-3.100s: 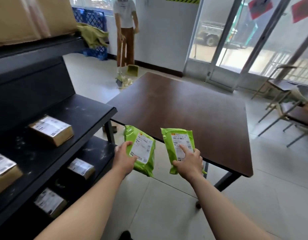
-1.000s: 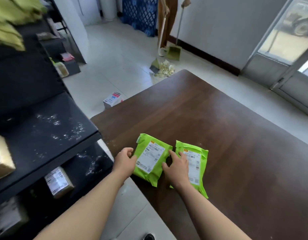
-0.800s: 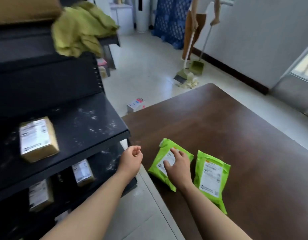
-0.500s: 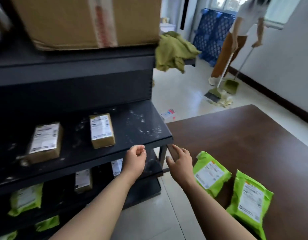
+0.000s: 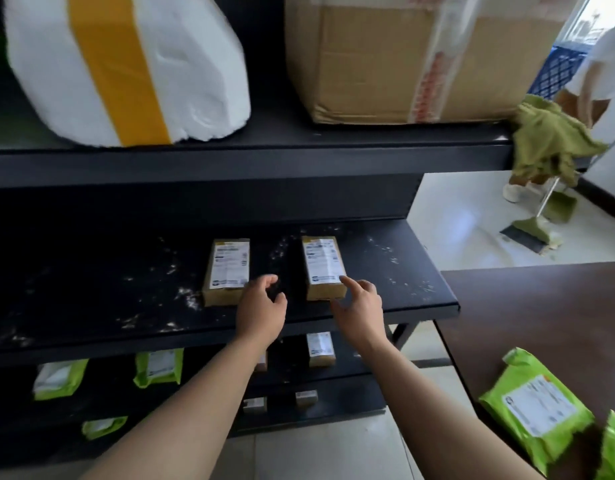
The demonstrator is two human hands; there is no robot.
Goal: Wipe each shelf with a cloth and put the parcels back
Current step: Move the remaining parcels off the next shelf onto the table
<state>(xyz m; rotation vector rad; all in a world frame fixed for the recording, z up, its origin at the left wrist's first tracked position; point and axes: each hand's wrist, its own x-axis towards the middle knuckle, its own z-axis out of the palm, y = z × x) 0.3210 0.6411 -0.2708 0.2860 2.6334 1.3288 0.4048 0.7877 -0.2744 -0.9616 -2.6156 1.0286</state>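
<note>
Two small brown box parcels lie on the dusty black middle shelf (image 5: 420,289): the left box (image 5: 226,270) and the right box (image 5: 323,266). My left hand (image 5: 262,308) hovers with loosely spread fingers just right of the left box. My right hand (image 5: 359,306) reaches toward the near end of the right box, index finger at its corner. Both hands hold nothing. A green cloth (image 5: 548,140) hangs off the right end of the upper shelf (image 5: 264,161). Two green parcels (image 5: 534,410) lie on the brown table (image 5: 541,306) at the right.
A white foam box (image 5: 126,64) with yellow tape and a big cardboard carton (image 5: 403,57) stand on the upper shelf. Lower shelves hold green bags (image 5: 158,367) and small boxes (image 5: 319,349). A person (image 5: 597,81) sweeps with a broom (image 5: 531,230) at the back right.
Both hands let go of the green parcels on the table. I turned left to the shelf, and both hands now reach over the middle shelf toward the two brown boxes.
</note>
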